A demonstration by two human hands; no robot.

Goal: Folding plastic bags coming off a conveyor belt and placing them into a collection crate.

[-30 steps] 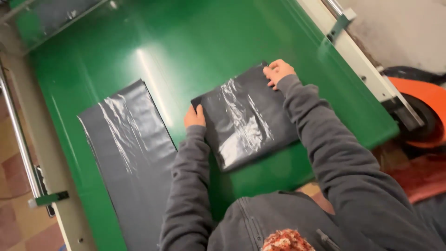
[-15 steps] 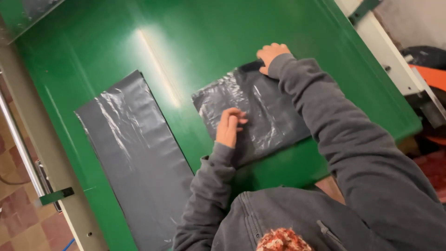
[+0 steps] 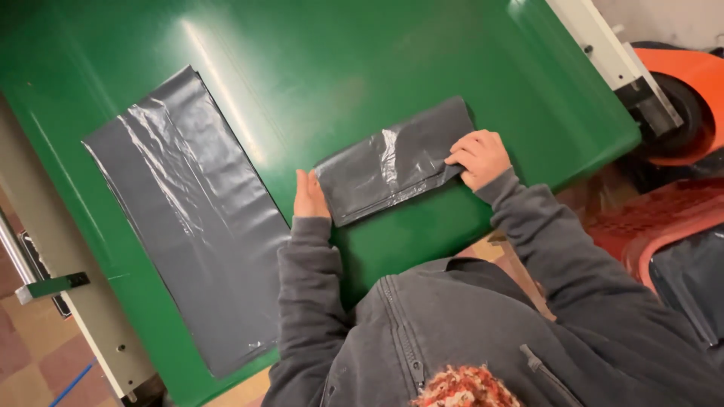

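A folded grey plastic bag lies near the front edge of the green surface. The left hand, fingers together and flat, presses against its left end. The right hand, fingers curled, pinches its right end. A longer, flat grey bag lies just beside, toward the surface's left edge.

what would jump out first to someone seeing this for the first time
The bright green table fills most of the view. Near its front edge, the left hand and right hand press on the two ends of a folded grey plastic bag. A longer grey bag lies flat and unfolded to the left, and an orange machine part shows past the table's right corner.
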